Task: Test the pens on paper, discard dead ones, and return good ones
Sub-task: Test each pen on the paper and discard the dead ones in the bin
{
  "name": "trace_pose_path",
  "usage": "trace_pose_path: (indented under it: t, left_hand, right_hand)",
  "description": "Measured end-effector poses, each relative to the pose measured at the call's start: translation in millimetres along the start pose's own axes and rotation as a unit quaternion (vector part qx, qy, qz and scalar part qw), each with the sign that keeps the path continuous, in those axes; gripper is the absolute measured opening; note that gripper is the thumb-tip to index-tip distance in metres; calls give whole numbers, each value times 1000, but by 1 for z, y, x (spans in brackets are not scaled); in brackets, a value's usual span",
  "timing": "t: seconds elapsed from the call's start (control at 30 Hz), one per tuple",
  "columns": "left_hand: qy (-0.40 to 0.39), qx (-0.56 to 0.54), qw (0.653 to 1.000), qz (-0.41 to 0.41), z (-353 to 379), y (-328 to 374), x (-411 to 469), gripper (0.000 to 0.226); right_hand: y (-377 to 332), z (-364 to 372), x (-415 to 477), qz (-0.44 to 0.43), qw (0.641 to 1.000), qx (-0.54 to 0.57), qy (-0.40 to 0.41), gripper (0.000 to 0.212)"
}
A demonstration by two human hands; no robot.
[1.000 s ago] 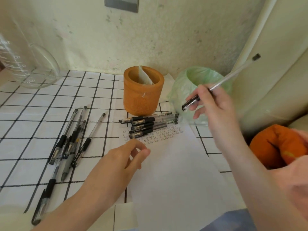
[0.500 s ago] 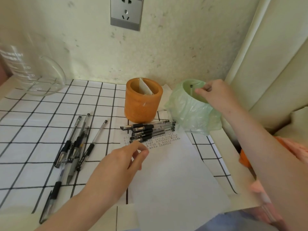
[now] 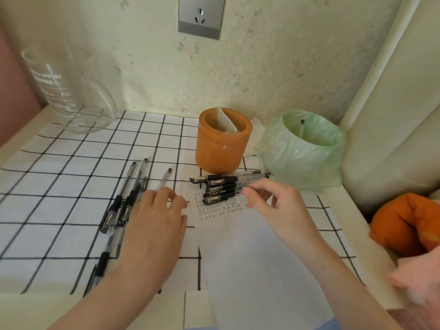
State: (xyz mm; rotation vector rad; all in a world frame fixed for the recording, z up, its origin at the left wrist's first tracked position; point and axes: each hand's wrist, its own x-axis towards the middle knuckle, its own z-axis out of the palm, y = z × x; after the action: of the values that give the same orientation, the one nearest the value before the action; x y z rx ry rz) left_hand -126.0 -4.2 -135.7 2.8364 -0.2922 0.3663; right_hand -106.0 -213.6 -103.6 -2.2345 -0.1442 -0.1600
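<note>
Pens (image 3: 226,186) in a tight row at frame centre, black grips to the left, lying across the top edge of the paper (image 3: 257,258); loose pens (image 3: 128,186) left of centre on the checked cloth (image 3: 59,186). One discarded pen (image 3: 302,128) upright inside the green-bagged bin (image 3: 297,158) at right, let go since half a second ago. Right hand (image 3: 273,201) back from the bin rim, now over the clear ends of the row, thumb and forefinger drawn close together; hold on any pen impossible to tell through the blur. Left hand (image 3: 157,220) shifted off the paper onto the loose pens, palm down, fingers loosely bent, thumb spread, nothing gripped. Wall socket (image 3: 201,15) further into view at top. Rows of small test marks on the paper, unreadable. White graduations and a blurred word on the glass jug (image 3: 66,91), upper left. Print on the pen barrels too small to read. Behind the row, orange holder (image 3: 221,148).
</note>
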Motion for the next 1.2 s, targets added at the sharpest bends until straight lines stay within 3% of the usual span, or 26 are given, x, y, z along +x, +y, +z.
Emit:
trace_pose_path:
  t: [0.17, 0.33, 0.57, 0.73, 0.9, 1.03, 1.1, 1.2]
  left_hand:
    - [-37, 83, 995, -29, 7, -12, -2, 40]
    - [-38, 71, 996, -34, 10, -13, 2, 58]
    - [-29, 10, 997, -64, 5, -13, 3, 59]
    - [1, -77, 996, -36, -6, -4, 6, 54]
    - [64, -166, 983, 36, -14, 20, 1, 34]
    - [83, -254, 961, 73, -10, 24, 4, 29]
    - [84, -315, 943, 59, -7, 27, 2, 29]
    - [51, -420, 905, -42, -13, 33, 1, 21]
  right_hand:
    - [5, 12, 0, 17, 998, 23, -57, 12]
    - [4, 18, 1, 17, 996, 14, -83, 12]
    - [3, 19, -1, 28, 995, 10, -99, 11]
    - [-1, 20, -1, 45, 989, 89, -109, 16]
    - [-7, 30, -2, 82, 966, 182, -166, 43]
    - [-14, 34, -4, 80, 932, 277, -219, 35]
    - [-15, 32, -4, 75, 922, 322, -202, 28]
    - [-12, 27, -1, 86, 911, 375, -147, 27]
